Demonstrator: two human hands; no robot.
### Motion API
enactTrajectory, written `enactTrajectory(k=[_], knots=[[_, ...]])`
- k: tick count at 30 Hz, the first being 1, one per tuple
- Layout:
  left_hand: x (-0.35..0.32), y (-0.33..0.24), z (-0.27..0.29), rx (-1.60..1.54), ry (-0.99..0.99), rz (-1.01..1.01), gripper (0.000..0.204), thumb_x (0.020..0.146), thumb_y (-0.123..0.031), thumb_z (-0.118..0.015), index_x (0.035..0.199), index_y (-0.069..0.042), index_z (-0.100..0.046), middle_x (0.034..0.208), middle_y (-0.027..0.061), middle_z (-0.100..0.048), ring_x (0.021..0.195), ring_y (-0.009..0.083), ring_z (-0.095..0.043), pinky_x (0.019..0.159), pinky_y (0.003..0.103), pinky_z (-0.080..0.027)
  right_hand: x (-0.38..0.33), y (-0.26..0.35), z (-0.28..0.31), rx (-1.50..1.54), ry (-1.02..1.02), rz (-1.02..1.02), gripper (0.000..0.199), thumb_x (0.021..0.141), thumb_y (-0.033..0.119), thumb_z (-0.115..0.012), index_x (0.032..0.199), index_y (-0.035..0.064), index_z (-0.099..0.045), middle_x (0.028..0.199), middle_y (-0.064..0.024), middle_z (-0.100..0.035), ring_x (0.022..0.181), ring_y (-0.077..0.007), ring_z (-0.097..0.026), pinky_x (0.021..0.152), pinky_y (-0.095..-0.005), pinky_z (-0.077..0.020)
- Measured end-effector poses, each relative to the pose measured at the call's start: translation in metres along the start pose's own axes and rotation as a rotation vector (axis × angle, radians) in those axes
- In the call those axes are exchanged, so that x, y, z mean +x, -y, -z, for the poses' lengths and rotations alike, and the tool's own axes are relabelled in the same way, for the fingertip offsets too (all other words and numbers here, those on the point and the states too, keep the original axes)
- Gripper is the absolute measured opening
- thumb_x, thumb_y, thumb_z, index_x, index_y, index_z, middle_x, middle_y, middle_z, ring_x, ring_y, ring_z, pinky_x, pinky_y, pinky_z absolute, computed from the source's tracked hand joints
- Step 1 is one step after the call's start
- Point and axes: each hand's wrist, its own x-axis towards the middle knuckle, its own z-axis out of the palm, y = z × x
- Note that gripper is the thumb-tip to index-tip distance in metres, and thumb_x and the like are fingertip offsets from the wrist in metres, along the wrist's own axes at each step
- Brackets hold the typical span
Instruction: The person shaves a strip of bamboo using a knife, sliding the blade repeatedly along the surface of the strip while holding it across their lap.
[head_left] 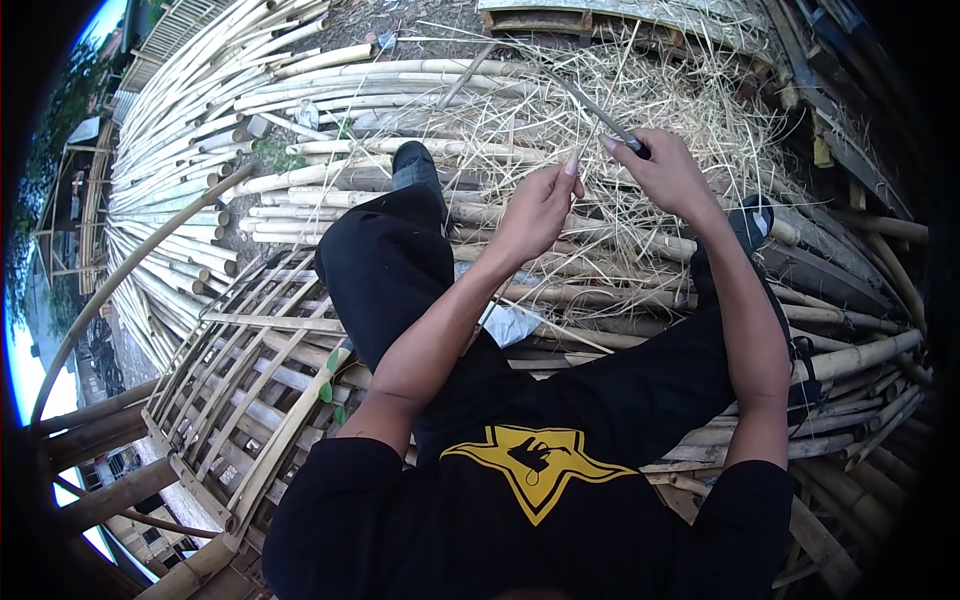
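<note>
My right hand is closed around the dark handle of a knife. Its long, narrow blade slants up and to the left, away from me. Just left of it, my left hand is closed in a pinch, thumb up, on a thin bamboo strip. Most of that strip is hidden by the fingers or blends into the pale litter behind. The two hands are close together but apart. Under and beyond them spreads a heap of bamboo shavings.
Bamboo poles lie in layers under and around my legs, with more stacked at the far left. A woven bamboo lattice panel is at my left. A wooden pallet stands at the back. A white plastic scrap lies between my legs.
</note>
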Motion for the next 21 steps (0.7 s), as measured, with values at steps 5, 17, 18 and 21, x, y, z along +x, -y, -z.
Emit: enactTrajectory(k=[5,17,18,21], knots=[[0.000,0.003,-0.002,0.175,-0.069,-0.134,0.031,0.097,-0.024,-0.048,0.087,0.003,-0.060,0.052,0.0010,-0.039,0.049,0.0090,-0.035,0.046,0.030,-0.029,-0.008,0.012,-0.008,-0.195,0.050,-0.046,0.040,0.087,0.033,-0.056,0.077,-0.0048,-0.064,0.070,-0.0230,-0.063,0.070,-0.0385,-0.063,0.068,-0.0467,-0.0488],[0.006,0.019,-0.017,0.464,-0.227,-0.207,0.020,0.091,-0.010,-0.051,0.082,0.006,-0.058,0.064,0.0265,-0.056,0.060,0.0427,-0.057,0.055,0.045,-0.043,-0.005,-0.003,-0.038,-0.358,0.061,-0.033,0.026,0.073,0.016,-0.057,0.075,-0.0099,-0.063,0.075,-0.0294,-0.063,0.073,-0.0434,-0.064,0.070,-0.0476,-0.0527],[0.005,0.018,-0.017,0.461,-0.222,-0.204,0.020,0.091,-0.010,-0.051,0.082,0.006,-0.058,0.064,0.0268,-0.056,0.060,0.0432,-0.056,0.055,0.046,-0.043,-0.002,-0.005,-0.037,-0.374,0.090,-0.038,0.025,0.072,0.015,-0.057,0.074,-0.0096,-0.063,0.075,-0.0292,-0.063,0.073,-0.0432,-0.064,0.069,-0.0474,-0.0529],[0.003,0.020,-0.017,0.477,-0.219,-0.199,0.020,0.091,-0.010,-0.051,0.081,0.006,-0.057,0.063,0.0272,-0.055,0.060,0.0440,-0.055,0.054,0.046,-0.042,0.005,-0.013,-0.039,-0.426,0.105,-0.034,0.023,0.071,0.014,-0.058,0.073,-0.0085,-0.063,0.077,-0.0283,-0.064,0.073,-0.0420,-0.065,0.068,-0.0465,-0.0535]])
